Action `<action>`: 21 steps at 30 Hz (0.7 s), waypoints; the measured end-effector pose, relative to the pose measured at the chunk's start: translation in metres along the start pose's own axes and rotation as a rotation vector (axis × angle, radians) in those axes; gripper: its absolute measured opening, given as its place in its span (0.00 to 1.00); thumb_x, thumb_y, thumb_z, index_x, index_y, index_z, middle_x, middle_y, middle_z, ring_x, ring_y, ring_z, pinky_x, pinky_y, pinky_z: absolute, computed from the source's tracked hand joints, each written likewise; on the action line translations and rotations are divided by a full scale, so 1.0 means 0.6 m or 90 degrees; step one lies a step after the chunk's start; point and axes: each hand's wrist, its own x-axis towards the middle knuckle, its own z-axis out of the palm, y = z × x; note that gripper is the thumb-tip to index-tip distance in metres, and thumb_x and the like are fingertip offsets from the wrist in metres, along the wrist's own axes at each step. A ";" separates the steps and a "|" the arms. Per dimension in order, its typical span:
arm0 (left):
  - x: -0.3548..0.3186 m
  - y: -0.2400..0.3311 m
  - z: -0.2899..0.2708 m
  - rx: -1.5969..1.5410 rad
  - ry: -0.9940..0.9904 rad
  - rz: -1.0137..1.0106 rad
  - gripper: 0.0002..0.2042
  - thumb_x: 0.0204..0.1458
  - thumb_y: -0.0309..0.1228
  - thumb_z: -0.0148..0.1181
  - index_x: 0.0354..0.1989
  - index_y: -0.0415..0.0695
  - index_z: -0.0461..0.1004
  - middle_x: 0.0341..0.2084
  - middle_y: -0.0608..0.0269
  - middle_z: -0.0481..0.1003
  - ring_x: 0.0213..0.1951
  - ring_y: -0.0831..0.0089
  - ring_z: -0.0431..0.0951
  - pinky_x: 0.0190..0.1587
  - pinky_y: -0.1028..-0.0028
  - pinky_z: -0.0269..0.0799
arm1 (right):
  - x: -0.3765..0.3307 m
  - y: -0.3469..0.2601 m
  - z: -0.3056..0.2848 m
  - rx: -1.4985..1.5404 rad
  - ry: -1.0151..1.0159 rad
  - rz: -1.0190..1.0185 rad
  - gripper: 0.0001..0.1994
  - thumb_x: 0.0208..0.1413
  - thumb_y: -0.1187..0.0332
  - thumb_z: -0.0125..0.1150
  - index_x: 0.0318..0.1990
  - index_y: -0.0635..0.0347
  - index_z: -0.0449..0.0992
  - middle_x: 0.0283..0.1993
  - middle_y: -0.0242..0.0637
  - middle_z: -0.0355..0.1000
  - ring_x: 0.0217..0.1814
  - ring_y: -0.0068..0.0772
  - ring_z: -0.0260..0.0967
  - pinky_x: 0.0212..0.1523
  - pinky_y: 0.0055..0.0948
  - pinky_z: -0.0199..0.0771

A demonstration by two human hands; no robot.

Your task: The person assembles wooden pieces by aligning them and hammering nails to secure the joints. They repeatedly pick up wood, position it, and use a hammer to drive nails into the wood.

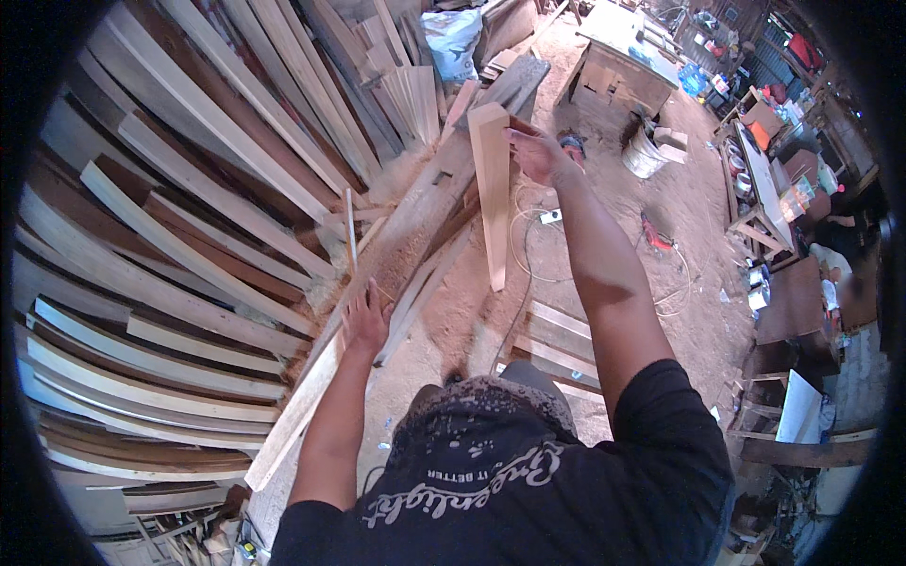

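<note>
Right hand (538,156) grasped pale wood piece (490,179) near its upper end, fingers closed on its side. Piece was beside bench (415,222), lower end toward floor (453,330); contact not clear. Left hand (365,323) lay on bench, fingers released, extended.

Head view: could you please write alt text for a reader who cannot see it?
A person's right hand holds a squared wooden post by its upper end, while the left hand rests on a sawdust-strewn wooden beam. Many planks fan out at left.
</note>
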 end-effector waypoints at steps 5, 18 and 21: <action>-0.008 -0.004 -0.009 0.006 -0.016 -0.034 0.39 0.66 0.55 0.52 0.80 0.49 0.48 0.68 0.45 0.62 0.72 0.47 0.59 0.71 0.43 0.54 | 0.113 0.024 -0.011 0.080 -0.058 0.068 0.33 0.61 0.60 0.71 0.72 0.51 0.67 0.68 0.27 0.73 0.68 0.32 0.69 0.68 0.40 0.64; -0.028 -0.022 0.007 0.007 0.052 -0.042 0.40 0.61 0.54 0.61 0.78 0.53 0.54 0.63 0.52 0.67 0.64 0.48 0.67 0.67 0.47 0.60 | 0.137 0.091 0.045 -0.127 0.226 -0.095 0.24 0.70 0.60 0.61 0.68 0.62 0.71 0.64 0.41 0.75 0.66 0.32 0.70 0.60 0.32 0.73; -0.010 -0.010 0.025 0.049 0.025 -0.032 0.39 0.63 0.51 0.59 0.79 0.52 0.53 0.68 0.52 0.63 0.68 0.48 0.64 0.70 0.47 0.57 | 0.016 0.189 -0.063 -0.416 0.384 -0.074 0.25 0.72 0.53 0.55 0.62 0.66 0.76 0.56 0.44 0.79 0.56 0.34 0.75 0.54 0.37 0.74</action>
